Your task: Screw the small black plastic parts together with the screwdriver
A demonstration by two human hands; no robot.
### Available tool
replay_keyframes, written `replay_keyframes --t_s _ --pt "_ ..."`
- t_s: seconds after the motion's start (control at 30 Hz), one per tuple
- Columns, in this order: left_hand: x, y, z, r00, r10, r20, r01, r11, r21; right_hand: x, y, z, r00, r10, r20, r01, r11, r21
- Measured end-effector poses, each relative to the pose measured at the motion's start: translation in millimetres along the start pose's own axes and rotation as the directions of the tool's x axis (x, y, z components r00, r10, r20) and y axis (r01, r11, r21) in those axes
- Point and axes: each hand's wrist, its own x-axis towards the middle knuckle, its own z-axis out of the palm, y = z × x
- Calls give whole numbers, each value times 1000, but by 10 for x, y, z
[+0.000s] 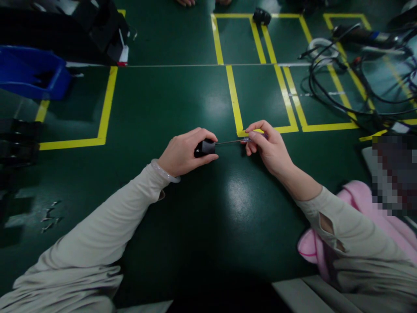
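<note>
Near the middle of the green table, my left hand [186, 151] is wrapped round a small black part [207, 148], its thumb and fingers on opposite sides. A screwdriver [230, 141] lies nearly level between my hands. Its thin shaft reaches left to the black part; whether the tip touches or enters it cannot be made out. My right hand [267, 143] grips the screwdriver's handle, which the fingers mostly cover.
Several screws [48, 215] lie at left, below a blue bin [35, 71] and black parts [19, 143]. Black cables [317, 91], a black piece [261, 16] and a pink cloth [358, 195] are rightward. Another person's hand [186, 2] shows at the top edge.
</note>
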Motion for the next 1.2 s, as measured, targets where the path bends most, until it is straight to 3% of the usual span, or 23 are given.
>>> replay_keyframes --t_s 1.2 --pt "-1 -10 5 1000 -9 -2 9 1000 4 -1 6 0 1000 -9 3 10 1000 -7"
